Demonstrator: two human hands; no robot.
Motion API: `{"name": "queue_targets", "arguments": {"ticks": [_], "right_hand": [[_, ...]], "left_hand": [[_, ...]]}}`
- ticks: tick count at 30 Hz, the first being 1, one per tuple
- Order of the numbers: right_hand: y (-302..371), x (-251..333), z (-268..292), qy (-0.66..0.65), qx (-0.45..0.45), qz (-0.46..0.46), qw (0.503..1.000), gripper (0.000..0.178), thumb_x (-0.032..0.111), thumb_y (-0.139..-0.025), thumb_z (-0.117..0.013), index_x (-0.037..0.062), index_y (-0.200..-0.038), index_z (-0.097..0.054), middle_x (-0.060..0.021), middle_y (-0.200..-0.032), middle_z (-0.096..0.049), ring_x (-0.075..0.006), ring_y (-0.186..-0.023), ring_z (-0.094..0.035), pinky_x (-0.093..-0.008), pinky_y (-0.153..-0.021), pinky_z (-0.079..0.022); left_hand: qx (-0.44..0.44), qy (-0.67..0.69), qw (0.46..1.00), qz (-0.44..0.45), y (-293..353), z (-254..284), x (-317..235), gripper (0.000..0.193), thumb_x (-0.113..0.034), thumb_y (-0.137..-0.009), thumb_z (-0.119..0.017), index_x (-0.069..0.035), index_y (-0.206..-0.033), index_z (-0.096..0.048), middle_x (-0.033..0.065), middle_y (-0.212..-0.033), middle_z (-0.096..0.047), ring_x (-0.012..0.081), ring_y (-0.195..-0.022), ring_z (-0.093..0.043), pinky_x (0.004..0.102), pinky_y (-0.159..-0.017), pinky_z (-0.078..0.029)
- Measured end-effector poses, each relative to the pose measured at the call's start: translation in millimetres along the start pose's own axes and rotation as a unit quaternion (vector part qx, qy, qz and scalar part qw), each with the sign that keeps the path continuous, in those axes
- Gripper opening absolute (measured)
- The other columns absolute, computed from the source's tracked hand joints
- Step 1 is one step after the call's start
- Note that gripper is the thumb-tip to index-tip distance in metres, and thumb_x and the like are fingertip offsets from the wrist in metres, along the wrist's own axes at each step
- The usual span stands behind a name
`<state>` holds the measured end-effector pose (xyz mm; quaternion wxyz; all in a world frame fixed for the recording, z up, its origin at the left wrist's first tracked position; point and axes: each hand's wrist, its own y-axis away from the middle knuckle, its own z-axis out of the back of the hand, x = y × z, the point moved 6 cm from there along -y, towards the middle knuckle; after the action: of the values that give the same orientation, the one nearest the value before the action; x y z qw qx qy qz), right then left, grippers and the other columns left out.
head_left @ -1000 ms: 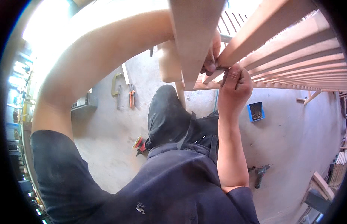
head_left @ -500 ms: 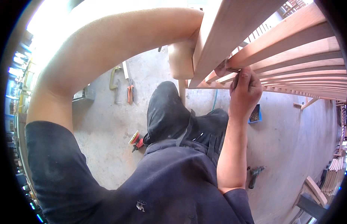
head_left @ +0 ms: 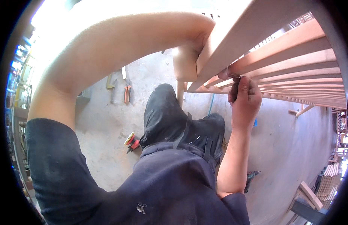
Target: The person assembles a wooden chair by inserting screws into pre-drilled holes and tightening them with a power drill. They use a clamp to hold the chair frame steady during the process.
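A slatted wooden frame of pale reddish timber stands in front of me, with a row of slats running off to the right. My left arm reaches round behind its thick end beam. Only a fingertip of my left hand shows, under the beam beside the first slat; the other fingers are hidden. My right hand is closed in a pinch just below that slat, close to the left fingertip. A thin dark edge shows at its fingertips, too small to name.
On the concrete floor lie pliers with orange handles, a clamp, a red sander and a drill partly behind my right forearm. Stacked wooden pieces stand at the far right. My knees sit under the frame.
The view has shifted slightly, so the frame sits a little lower and the floor tools further left. Both hands stay at the same spot by the first slat.
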<state>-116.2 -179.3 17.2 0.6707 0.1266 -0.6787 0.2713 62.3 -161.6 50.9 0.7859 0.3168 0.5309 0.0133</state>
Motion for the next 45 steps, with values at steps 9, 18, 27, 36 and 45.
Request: {"name": "queue_targets", "arguments": {"ticks": [9, 18, 27, 36, 45], "right_hand": [[4, -9, -18, -0.116, -0.038, -0.049, 0.991, 0.032, 0.03, -0.098, -0.07, 0.0007, -0.085, -0.066, -0.0033, -0.065, -0.063, -0.0073, -0.049, -0.052, -0.02, -0.043, -0.033], [4, -18, -35, -0.326, -0.032, -0.039, 0.944, 0.021, 0.022, -0.094, -0.075, 0.0021, -0.089, -0.069, -0.0079, -0.079, -0.07, -0.0099, -0.058, -0.059, -0.0177, -0.046, -0.037], [14, -14, -40, -0.284, -0.081, -0.06, 0.954, 0.016, 0.016, -0.095, -0.072, 0.0004, -0.097, -0.069, -0.0117, -0.087, -0.074, -0.0156, -0.067, -0.07, -0.0229, -0.059, -0.051], [18, -12, -24, -0.241, -0.131, 0.0, 0.962, 0.022, 0.019, -0.101, -0.061, -0.0019, -0.108, -0.062, -0.0137, -0.093, -0.074, -0.0189, -0.077, -0.074, -0.0246, -0.065, -0.058], [27, -26, -1, -0.279, -0.124, -0.013, 0.952, 0.017, 0.014, -0.102, -0.056, -0.0032, -0.104, -0.059, -0.0154, -0.088, -0.072, -0.0186, -0.067, -0.072, -0.0266, -0.059, -0.059]], "left_hand": [[-0.074, -0.078, 0.994, -0.034, 10, 11, -11, 0.023, -0.017, -0.093, -0.067, 0.002, -0.103, -0.071, 0.0036, -0.09, -0.07, 0.0099, -0.079, -0.061, 0.0266, -0.073, -0.049], [-0.108, -0.131, 0.984, -0.056, 14, 11, -18, 0.026, -0.018, -0.094, -0.063, 0.002, -0.109, -0.071, 0.0047, -0.099, -0.071, 0.0102, -0.085, -0.061, 0.026, -0.077, -0.049], [-0.217, -0.053, 0.953, -0.204, 98, -3, -4, 0.05, -0.045, -0.1, -0.058, 0.001, -0.116, -0.07, 0.0066, -0.108, -0.071, 0.0128, -0.1, -0.062, 0.0298, -0.091, -0.049], [-0.365, -0.243, 0.835, -0.332, 99, -28, 5, 0.073, -0.066, -0.099, -0.043, 0.001, -0.105, -0.069, 0.017, -0.095, -0.068, 0.0347, -0.092, -0.065, 0.0397, -0.083, -0.051], [-0.389, -0.162, 0.831, -0.363, 93, -22, 16, 0.075, -0.071, -0.093, -0.052, 0.001, -0.105, -0.068, 0.0135, -0.087, -0.067, 0.0204, -0.084, -0.065, 0.0347, -0.074, -0.051]]}}
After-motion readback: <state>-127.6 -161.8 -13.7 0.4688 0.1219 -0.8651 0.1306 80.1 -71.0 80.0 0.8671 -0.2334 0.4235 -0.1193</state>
